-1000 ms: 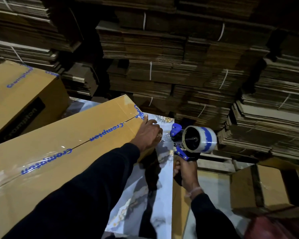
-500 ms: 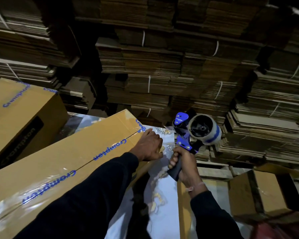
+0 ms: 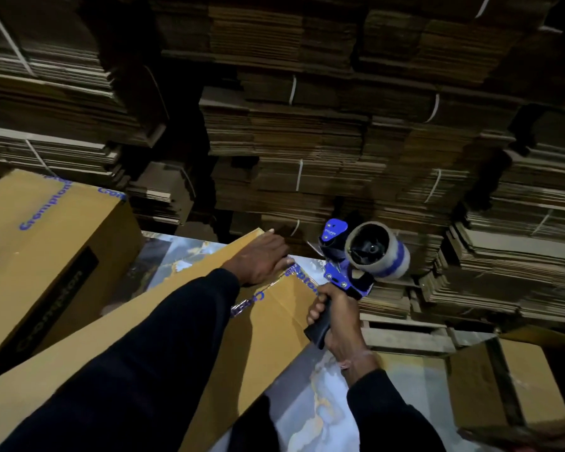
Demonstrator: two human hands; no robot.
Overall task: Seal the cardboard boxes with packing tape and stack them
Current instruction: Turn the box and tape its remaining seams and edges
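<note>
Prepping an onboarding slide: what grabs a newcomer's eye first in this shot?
The blue tape dispenser with its clear tape roll, gripped by the right hand at centre right. Beside it, the left hand presses flat on the long tan cardboard box. Behind, dark strapped stacks of flattened cardboard fill the background.

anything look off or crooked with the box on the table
Yes: the long box sits skewed across the marbled table, its far end past the table's back edge under the left hand. No damage shows.

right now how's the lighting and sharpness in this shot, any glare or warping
Head view: dim overall, stacked flat cardboard behind nearly lost in shadow; wide-angle bending at the edges; glare on the tape along the long box seam; hands and tape dispenser reasonably sharp.
</note>
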